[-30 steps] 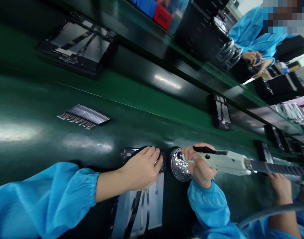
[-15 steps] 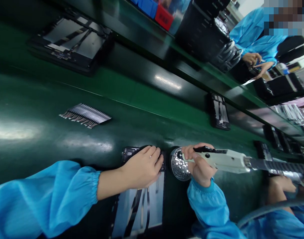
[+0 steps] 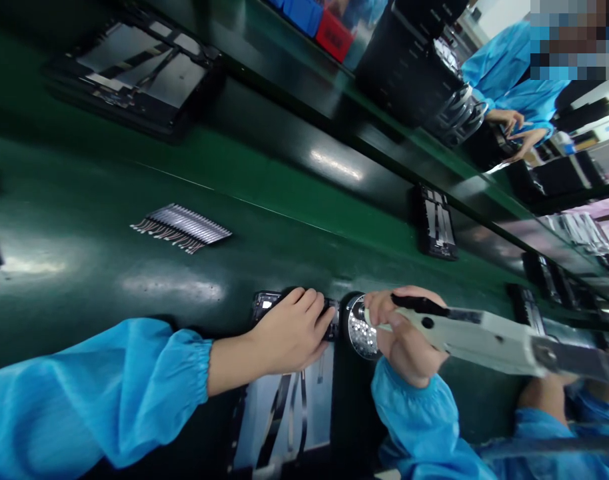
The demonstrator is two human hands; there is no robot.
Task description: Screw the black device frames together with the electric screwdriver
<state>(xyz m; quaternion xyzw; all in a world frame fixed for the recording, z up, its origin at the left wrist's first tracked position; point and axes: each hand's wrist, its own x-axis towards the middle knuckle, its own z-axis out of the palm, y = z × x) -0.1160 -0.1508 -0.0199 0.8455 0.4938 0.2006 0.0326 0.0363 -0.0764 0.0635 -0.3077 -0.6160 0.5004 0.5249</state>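
My left hand (image 3: 289,333) lies curled over the top edge of a black device frame (image 3: 279,427), whose fingers grip the dark rim and hide most of that end. My right hand (image 3: 407,337) is closed around a white electric screwdriver (image 3: 484,343), and its body runs off to the right. Just beside those fingers sits a round metal screw dish (image 3: 360,327) holding many small silver screws. The screwdriver's bit is hidden behind my right hand, close to the dish.
A row of flat ribbon cables (image 3: 182,228) lies on the green bench mat (image 3: 109,280). More black frames (image 3: 437,223) stand along the bench. Across it, a co-worker's hands (image 3: 512,130) work above black stacks. Another person's blue sleeve (image 3: 544,427) fills the lower right.
The screwdriver's rear end has swung down to the right, and my left hand has shifted slightly right. The view has drifted a little, and the lower-right person's arm has moved.
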